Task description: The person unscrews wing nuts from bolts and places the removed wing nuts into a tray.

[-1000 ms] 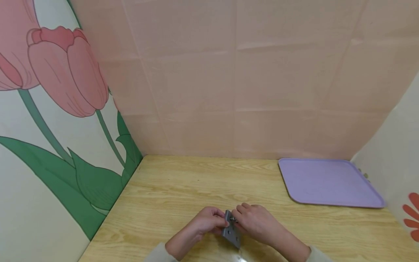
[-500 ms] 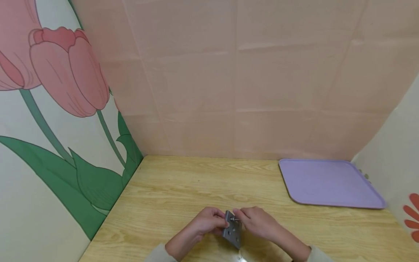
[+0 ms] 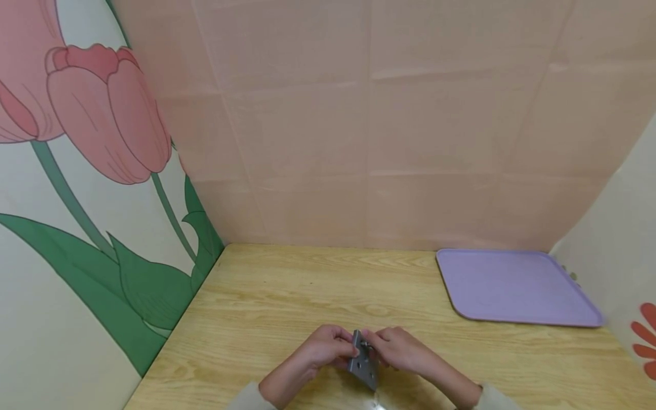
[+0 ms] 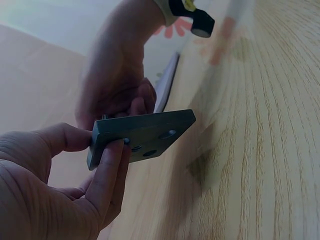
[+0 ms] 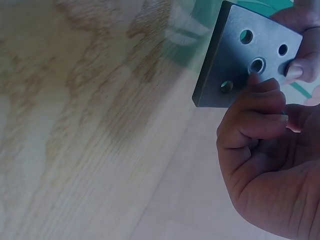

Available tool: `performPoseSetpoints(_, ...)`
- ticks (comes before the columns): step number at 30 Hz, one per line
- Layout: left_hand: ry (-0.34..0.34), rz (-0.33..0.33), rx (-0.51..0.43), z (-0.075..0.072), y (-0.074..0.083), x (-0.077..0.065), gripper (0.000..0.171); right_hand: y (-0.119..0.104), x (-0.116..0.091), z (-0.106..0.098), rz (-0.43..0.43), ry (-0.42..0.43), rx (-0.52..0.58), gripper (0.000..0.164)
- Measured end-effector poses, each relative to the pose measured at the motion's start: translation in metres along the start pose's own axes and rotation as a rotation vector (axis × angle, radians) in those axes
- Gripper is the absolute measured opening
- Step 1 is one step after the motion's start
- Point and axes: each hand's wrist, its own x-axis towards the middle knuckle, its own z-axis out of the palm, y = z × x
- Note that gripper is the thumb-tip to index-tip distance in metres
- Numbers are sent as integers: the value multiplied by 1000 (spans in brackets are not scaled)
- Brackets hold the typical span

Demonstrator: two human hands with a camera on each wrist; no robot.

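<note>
A grey metal plate (image 3: 364, 367) with several round holes stands tilted above the table in the head view. My left hand (image 3: 325, 347) grips its left edge, thumb on one side and fingers on the other. In the left wrist view a left fingertip presses at a hole on the plate's underside (image 4: 145, 135). My right hand (image 3: 402, 347) pinches a small silvery bolt (image 3: 365, 344) at the upper part of the plate. Its curled fingers (image 5: 257, 112) hide most of the bolt in the right wrist view, where the holed face of the plate (image 5: 240, 60) shows.
A lilac tray (image 3: 517, 287) lies at the back right of the wood-grain table (image 3: 287, 285). A small shiny item (image 3: 378, 405), too cut off to tell, shows at the bottom edge. Pink cloth hangs behind; a tulip-printed panel stands at left.
My right fingers have shifted round the bolt: they drew back to the right half a second ago, then closed in nearer the plate. The left hand and plate stay nearly still.
</note>
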Motion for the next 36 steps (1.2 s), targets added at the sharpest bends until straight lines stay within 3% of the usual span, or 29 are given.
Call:
performPoseSetpoints(18, 0, -6, 10, 0, 0, 0, 19, 1, 2, 3, 14, -11, 12, 50)
performPoseSetpoints(28, 12, 18, -16, -1, -4, 1, 18, 2, 0, 2, -214, 63, -278, 29)
performPoseSetpoints(36, 25, 22, -28, -1, -6, 1, 19, 2, -1, 2, -479, 234, -745, 20)
